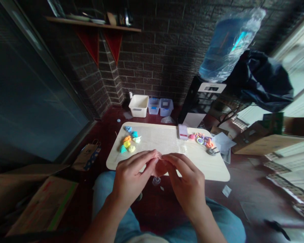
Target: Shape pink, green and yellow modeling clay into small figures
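Over the near edge of the pale, round-cornered table [214, 169], the left hand [131, 173] and right hand [188, 179] pinch a small, pinkish piece [160, 166] of unclear material, probably light and easily dented, best held by its edges.

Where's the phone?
In the head view, the phone lies near the far edge of the white table, right of its middle, beside the pink lump.
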{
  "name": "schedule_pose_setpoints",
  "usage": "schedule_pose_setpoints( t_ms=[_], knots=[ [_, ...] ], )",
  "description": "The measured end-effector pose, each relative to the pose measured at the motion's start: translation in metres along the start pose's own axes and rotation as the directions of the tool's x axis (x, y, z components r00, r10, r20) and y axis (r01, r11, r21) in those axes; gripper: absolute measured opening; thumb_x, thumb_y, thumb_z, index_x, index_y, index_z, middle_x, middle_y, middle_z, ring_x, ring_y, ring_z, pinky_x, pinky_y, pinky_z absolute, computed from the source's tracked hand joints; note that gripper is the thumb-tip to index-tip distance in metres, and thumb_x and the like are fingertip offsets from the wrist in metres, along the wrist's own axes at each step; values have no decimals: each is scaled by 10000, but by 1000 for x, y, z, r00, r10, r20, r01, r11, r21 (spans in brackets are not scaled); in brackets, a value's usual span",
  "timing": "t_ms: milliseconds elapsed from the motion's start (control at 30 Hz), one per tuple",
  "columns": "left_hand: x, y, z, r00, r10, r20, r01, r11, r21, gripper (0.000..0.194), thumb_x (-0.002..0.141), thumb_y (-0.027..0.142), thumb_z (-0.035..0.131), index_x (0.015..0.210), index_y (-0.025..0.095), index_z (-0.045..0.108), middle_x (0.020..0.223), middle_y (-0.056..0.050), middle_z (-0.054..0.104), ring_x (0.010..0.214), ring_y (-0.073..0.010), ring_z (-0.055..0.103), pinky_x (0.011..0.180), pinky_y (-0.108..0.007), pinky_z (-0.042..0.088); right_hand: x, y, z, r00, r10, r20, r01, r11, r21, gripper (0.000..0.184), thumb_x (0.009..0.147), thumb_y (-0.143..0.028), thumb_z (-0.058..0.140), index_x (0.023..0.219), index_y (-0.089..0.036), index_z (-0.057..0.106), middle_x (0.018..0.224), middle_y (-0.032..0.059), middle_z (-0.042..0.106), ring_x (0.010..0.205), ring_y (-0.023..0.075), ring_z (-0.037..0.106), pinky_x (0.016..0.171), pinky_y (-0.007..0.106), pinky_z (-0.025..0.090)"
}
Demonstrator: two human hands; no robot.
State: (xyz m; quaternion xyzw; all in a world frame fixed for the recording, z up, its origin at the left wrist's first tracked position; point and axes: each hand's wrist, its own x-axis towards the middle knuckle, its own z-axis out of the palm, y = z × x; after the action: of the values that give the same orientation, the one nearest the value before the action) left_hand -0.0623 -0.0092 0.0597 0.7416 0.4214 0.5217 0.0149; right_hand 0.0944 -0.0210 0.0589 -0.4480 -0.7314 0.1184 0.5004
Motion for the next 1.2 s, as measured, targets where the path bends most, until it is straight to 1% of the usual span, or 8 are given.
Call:
schedule_pose_setpoints(
  t_ms=[267, 400, 567, 667, 767, 1000, 1100, 1200],
  knots=[
    [2, 1, -2, 1000, 27, 10, -27, 1000, 3, 180, 805, 67, 684, 968, 110, 746, 942, -66, 783, 836, -136, 743, 845, -187, 582, -1, 5, -6, 989, -101, 108, 108, 993, -56, 277, 919, -33, 523, 1112, -178, 658, 986, 68, 685, 892, 147, 650, 766, 251, 555],
    [3, 3, -3, 999, 46, 24, -46, 999, 20, 176, 815, 77, 673, 974, 107, 743, 950, -74, 782, 834, -142, 745, 841, -198, 590, 1, 4, -9, 981, -136, 140, 145, 988, -59, 261, 928, -40, 518, 1115, -166, 649, 979, 65, 682, 897, 141, 639, 768, 241, 544],
    [1, 4, -5, 994, 78, 75, -80, 996, 27, 233, 819, 61, 654, 1036, 113, 719, 1003, -68, 773, 894, -142, 735, 881, -210, 580, 1, 6, -14, 978, -102, 180, 118, 990, -77, 186, 930, -90, 551, 1072, -166, 643, 936, 54, 682, 858, 153, 638, 752, 259, 535],
    [1, 4, -5, 992, 81, 93, -85, 996, 38, 230, 820, 75, 659, 1038, 122, 716, 1013, -63, 771, 905, -147, 734, 883, -220, 584, 3, 7, -16, 975, -82, 207, 105, 989, -106, 214, 930, -104, 555, 1122, -171, 625, 930, 55, 680, 839, 167, 639, 733, 278, 532],
    [0, 4, -6, 991, 98, 96, -104, 993, 60, 229, 829, 80, 649, 1044, 124, 714, 1020, -64, 770, 907, -154, 735, 892, -240, 586, 6, 6, -16, 970, -86, 226, 105, 992, -72, 207, 941, -101, 530, 1110, -167, 630, 929, 58, 679, 840, 168, 639, 739, 278, 536],
    [1, 5, -6, 986, 124, 108, -136, 984, 111, 231, 838, 82, 636, 1053, 121, 709, 1031, -70, 768, 908, -170, 737, 873, -274, 603, 11, 5, -14, 973, -93, 211, 110, 991, -70, 177, 931, -87, 536, 1029, -162, 663, 887, 55, 684, 799, 169, 641, 703, 274, 540],
    [0, 5, -6, 987, 103, 120, -115, 989, 93, 238, 838, 82, 636, 1062, 122, 706, 1044, -72, 764, 926, -173, 733, 886, -279, 597, 12, 4, -13, 978, -67, 200, 81, 995, -65, 187, 930, -87, 534, 1023, -171, 672, 885, 54, 685, 791, 166, 646, 698, 270, 543],
    [-1, 3, -5, 990, 36, 134, -42, 998, 44, 234, 834, 106, 655, 1061, 133, 709, 1048, -71, 761, 928, -175, 730, 869, -270, 601, 13, 4, -10, 980, -19, 197, 33, 997, -69, 170, 936, -114, 535, 1010, -181, 672, 900, 59, 686, 812, 178, 656, 722, 291, 553]
  ],
)
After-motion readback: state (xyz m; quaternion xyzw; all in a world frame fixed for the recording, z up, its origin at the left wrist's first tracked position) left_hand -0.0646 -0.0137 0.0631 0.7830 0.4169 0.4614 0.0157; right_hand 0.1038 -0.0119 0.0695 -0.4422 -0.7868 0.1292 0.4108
